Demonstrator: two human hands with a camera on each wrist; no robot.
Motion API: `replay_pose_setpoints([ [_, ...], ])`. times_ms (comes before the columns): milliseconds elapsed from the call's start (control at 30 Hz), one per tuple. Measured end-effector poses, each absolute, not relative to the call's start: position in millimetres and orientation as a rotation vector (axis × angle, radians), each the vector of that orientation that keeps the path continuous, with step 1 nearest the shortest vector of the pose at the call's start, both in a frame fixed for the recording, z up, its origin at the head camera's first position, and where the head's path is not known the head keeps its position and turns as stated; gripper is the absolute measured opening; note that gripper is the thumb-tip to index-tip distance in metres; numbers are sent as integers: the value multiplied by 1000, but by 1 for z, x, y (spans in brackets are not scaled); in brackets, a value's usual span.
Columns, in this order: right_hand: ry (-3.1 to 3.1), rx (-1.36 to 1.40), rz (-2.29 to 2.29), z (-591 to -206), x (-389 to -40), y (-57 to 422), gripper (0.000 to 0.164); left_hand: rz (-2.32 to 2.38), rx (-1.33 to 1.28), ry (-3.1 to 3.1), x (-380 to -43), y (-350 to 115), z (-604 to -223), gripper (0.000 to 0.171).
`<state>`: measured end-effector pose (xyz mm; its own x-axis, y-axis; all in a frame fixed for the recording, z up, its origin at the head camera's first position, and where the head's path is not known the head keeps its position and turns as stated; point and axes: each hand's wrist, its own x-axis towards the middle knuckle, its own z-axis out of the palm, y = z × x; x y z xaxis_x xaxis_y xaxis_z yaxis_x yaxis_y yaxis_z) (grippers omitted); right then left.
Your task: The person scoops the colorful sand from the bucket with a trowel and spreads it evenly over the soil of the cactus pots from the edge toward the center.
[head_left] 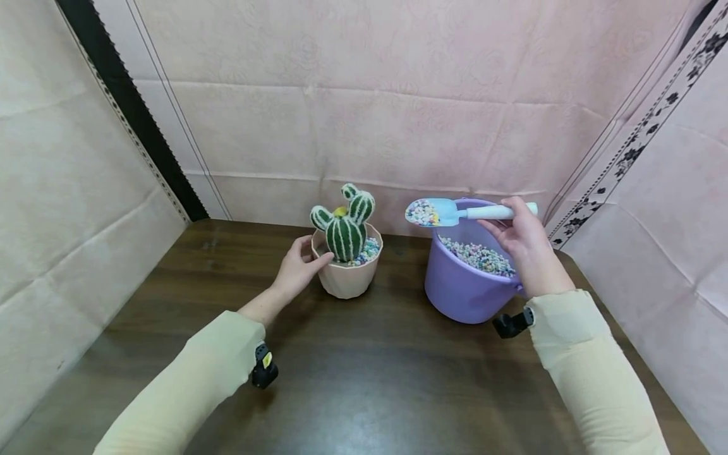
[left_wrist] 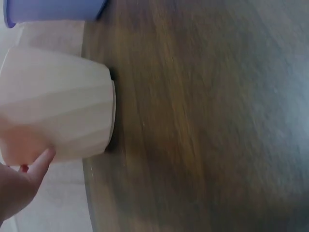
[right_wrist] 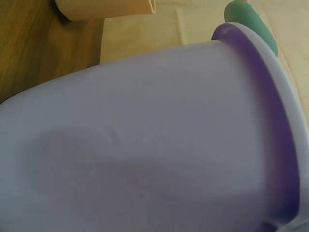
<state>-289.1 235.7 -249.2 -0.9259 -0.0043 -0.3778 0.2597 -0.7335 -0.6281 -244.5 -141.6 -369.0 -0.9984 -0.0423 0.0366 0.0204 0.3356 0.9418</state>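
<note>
At the left, a beige flower pot [head_left: 348, 284] stands upright on the table with a green-and-white knitted-looking cactus [head_left: 344, 239] and pastel pebbles [head_left: 370, 249] inside. My left hand [head_left: 297, 268] grips the pot's left side near the rim, the thumb in front; in the left wrist view the thumb [left_wrist: 42, 164] meets the pot wall [left_wrist: 63, 106]. My right hand [head_left: 526, 243] holds a light-blue trowel [head_left: 446, 212] by its pale handle. Small multicoloured pebbles fill its blade, held level above the rim of a purple bucket [head_left: 466, 294]. More pebbles [head_left: 480, 256] lie in the bucket.
The bucket stands right of the pot, with a gap between them on the dark wooden table [head_left: 364, 379]. Pale cloth walls [head_left: 364, 126] enclose the table at the back and both sides. In the right wrist view the bucket's wall [right_wrist: 145, 145] fills most of the picture.
</note>
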Motion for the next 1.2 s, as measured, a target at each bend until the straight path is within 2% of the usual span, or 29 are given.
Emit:
replay_pose_setpoints([
  [500, 1027, 561, -2735, -254, -291, 225, 17, -2032, -31, -2454, -259, -152, -372, 61],
  [733, 1071, 552, -2724, -254, -290, 225, 20, -1964, -22, -2455, -254, -148, -372, 60],
  [867, 1070, 561, -2727, -255, -291, 224, 17, -1924, 12, -2466, -249, -142, -372, 61],
  [1200, 1091, 575, -2719, -260, -295, 212, 12, -2141, 70, -2353, -252, -142, -372, 57],
])
